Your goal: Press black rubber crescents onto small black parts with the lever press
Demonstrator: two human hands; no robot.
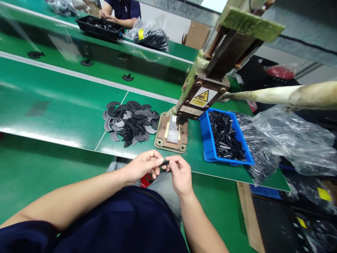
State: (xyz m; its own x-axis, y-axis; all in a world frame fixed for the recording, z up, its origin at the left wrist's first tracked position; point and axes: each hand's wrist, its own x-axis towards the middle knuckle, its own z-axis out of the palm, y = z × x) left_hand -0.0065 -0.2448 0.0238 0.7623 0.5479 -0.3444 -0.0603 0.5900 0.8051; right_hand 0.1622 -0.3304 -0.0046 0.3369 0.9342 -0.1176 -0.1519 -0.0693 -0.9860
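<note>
Between my two hands, just in front of the table's near edge, is a small black plastic piece (pixel 165 163). The fingertips of my left hand (pixel 147 164) pinch one end of it. My right hand (pixel 181 173) grips the other end between thumb and fingers, which cover much of the piece. Straight beyond my hands stands a hand press (pixel 198 95), its base plate (pixel 160 142) bearing a small metal fixture (pixel 173 135). Left of the press lies a heap of curved black and grey plastic parts (pixel 131 121). On its right, a blue bin (pixel 206 147) holds many small black pieces.
The press's long lever (pixel 284 94) reaches out to the right. Clear plastic bags (pixel 295 137) crowd the right side. Behind a low divider, several black parts (pixel 128 77) lie spaced along a green strip. Across from me, a person (pixel 123 12) works at a black tray (pixel 98 32).
</note>
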